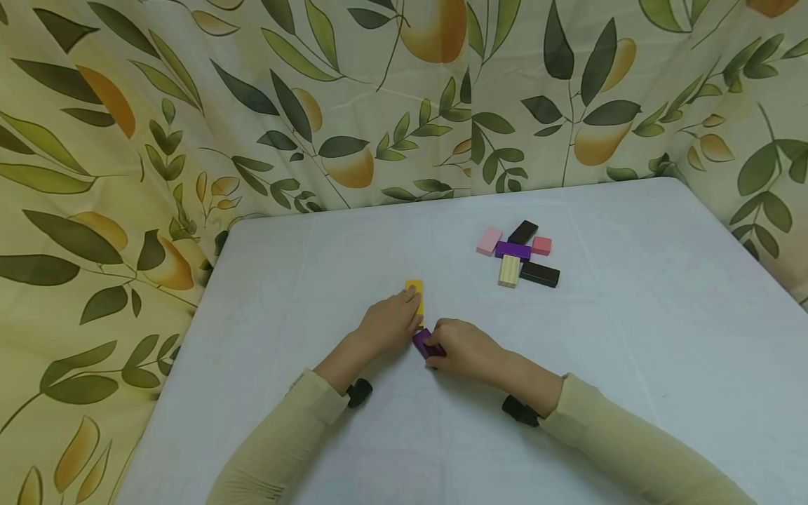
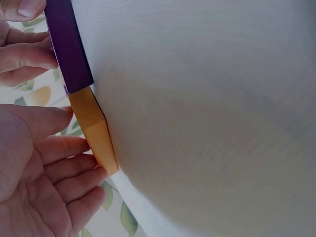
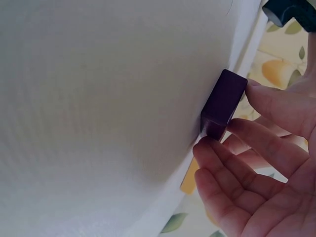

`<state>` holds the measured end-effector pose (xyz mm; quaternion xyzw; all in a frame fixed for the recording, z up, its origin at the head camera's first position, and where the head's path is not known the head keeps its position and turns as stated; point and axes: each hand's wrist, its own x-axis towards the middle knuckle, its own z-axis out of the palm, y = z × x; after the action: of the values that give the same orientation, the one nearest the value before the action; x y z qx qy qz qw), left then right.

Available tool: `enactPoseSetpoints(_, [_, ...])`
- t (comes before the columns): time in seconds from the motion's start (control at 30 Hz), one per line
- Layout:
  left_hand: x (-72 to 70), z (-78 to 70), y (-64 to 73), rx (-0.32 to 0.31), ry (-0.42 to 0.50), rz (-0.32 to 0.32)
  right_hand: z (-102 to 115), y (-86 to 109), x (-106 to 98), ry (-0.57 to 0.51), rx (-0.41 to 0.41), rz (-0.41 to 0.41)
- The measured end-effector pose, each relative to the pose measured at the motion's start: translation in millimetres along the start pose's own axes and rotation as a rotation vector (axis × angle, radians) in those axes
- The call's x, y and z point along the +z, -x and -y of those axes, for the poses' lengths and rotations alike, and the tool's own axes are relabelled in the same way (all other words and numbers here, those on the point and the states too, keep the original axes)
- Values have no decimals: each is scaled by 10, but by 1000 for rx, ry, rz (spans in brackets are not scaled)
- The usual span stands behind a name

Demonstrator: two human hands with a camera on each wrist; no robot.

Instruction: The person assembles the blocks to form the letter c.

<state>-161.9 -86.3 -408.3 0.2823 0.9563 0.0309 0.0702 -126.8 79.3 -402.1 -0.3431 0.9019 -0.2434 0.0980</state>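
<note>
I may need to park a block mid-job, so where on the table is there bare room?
Free: the table between its left edge and the left hand, and from right of the block cluster to the right edge; also between the sleeves. Crowded: the cluster, and where the right hand holds a purple block by the yellow block.

A big white table (image 1: 631,337) fills the near part. Behind its far edge hangs a pale cream cloth (image 1: 353,112), and it goes along the left and right sides too. Green leaves (image 1: 86,389) and orange fruit (image 1: 438,31) are all over it. The left side looks more yellow. The light is soft, with faint, blurry shadows on the table top.
</note>
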Motion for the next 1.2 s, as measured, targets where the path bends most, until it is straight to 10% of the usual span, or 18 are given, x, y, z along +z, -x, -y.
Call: enactPoseSetpoints(1.2, [25,4,-21,1,-24,-10,-47,-41,-20,-4,-27,21])
